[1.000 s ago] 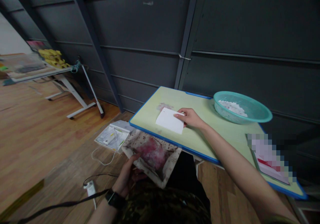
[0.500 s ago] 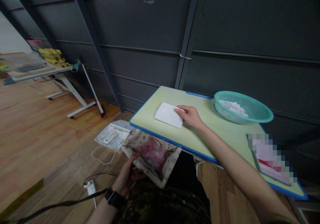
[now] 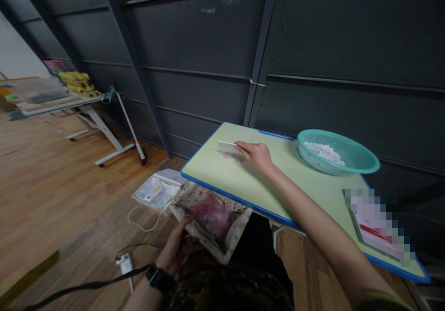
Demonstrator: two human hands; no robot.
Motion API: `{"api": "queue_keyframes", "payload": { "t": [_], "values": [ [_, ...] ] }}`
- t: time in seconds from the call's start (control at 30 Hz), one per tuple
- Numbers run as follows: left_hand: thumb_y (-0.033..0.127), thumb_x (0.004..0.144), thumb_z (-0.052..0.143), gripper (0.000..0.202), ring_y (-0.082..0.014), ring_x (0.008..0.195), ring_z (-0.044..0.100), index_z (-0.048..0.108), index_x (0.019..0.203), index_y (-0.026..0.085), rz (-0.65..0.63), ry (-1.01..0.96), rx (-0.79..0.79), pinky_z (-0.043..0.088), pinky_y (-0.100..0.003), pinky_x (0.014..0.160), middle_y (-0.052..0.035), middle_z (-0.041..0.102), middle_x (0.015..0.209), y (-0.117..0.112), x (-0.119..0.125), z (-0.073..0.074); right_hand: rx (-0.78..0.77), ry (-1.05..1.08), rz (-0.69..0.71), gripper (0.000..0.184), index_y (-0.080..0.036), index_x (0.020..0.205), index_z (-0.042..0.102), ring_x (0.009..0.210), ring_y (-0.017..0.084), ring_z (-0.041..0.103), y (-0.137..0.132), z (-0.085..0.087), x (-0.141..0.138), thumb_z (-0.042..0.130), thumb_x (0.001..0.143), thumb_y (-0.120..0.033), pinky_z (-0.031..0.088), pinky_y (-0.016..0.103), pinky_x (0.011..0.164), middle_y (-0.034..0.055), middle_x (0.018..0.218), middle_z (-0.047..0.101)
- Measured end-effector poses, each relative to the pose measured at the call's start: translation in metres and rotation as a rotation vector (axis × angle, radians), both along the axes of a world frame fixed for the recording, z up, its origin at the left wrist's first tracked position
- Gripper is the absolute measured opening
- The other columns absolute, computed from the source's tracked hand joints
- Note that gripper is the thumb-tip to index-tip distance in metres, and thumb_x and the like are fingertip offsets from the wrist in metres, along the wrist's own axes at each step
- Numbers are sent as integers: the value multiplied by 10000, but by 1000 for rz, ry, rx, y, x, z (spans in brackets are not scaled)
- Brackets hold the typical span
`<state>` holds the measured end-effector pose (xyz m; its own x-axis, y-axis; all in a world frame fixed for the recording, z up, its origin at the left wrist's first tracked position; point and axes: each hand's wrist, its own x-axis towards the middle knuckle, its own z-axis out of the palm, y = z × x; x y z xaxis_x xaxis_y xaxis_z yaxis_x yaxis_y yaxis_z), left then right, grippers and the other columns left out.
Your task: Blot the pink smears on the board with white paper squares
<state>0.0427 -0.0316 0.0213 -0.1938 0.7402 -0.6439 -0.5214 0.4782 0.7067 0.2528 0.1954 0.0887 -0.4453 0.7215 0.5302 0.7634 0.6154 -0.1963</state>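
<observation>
My right hand pinches a thin white scraper card over the yellow tabletop. The card is turned nearly edge-on. Below it lies a small pinkish smear on the table. My left hand, with a dark watch on the wrist, grips the rim of a spotted beige cloth pouch. The pouch gapes beneath the table's front edge, with pink and whitish powder inside.
A green plastic basket with white bits stands at the back right. A partly blurred-out flat item lies at the right end. On the floor are an open white box and a power strip. A dark panel wall rises behind.
My right hand has tilted the scraper card from lying nearly flat to nearly edge-on, uncovering the pinkish smear. My left hand keeps its hold on the pouch.
</observation>
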Motion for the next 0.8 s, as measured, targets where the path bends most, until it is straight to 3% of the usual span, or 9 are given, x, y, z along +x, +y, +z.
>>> {"api": "queue_keyframes", "payload": {
  "t": [0.13, 0.3, 0.57, 0.7, 0.8],
  "values": [
    [276, 796, 616, 167, -123, 437, 563, 560, 926, 186, 24, 6, -10, 578, -316, 544, 12, 627, 621, -2, 1, 3, -35, -151, -1, 340, -300, 1117, 691, 783, 207, 696, 5, 11, -16, 414, 945, -396, 419, 262, 649, 41, 930, 755],
    [312, 783, 632, 260, -185, 556, 656, 571, 989, 166, -12, -10, -1, 583, -350, 595, -53, 691, 742, -3, -2, -2, -48, -171, 62, 318, -295, 1120, 697, 793, 210, 696, 1, 13, -11, 455, 927, -371, 424, 261, 668, 50, 962, 750],
    [295, 741, 679, 244, -151, 525, 617, 571, 922, 173, 21, -79, -31, 590, -353, 618, 5, 634, 675, -1, -8, -15, -139, 67, 171, 305, -265, 1031, 740, 931, 244, 689, -5, 19, 27, 507, 895, -407, 480, 300, 779, 38, 1050, 727],
    [292, 771, 650, 219, -146, 506, 608, 564, 943, 186, 14, -56, -17, 590, -352, 596, 7, 634, 682, -2, -7, -12, -148, 236, 153, 303, -253, 1004, 750, 940, 257, 687, 1, 10, 18, 517, 888, -407, 495, 317, 783, 37, 1040, 729],
    [281, 787, 634, 198, -148, 508, 613, 556, 944, 189, 8, -24, -3, 591, -348, 581, 0, 643, 696, -4, -7, -9, -189, 244, 190, 287, -269, 1015, 747, 915, 254, 693, 1, 3, 6, 522, 884, -390, 501, 320, 770, 32, 1045, 726]
  ]
}}
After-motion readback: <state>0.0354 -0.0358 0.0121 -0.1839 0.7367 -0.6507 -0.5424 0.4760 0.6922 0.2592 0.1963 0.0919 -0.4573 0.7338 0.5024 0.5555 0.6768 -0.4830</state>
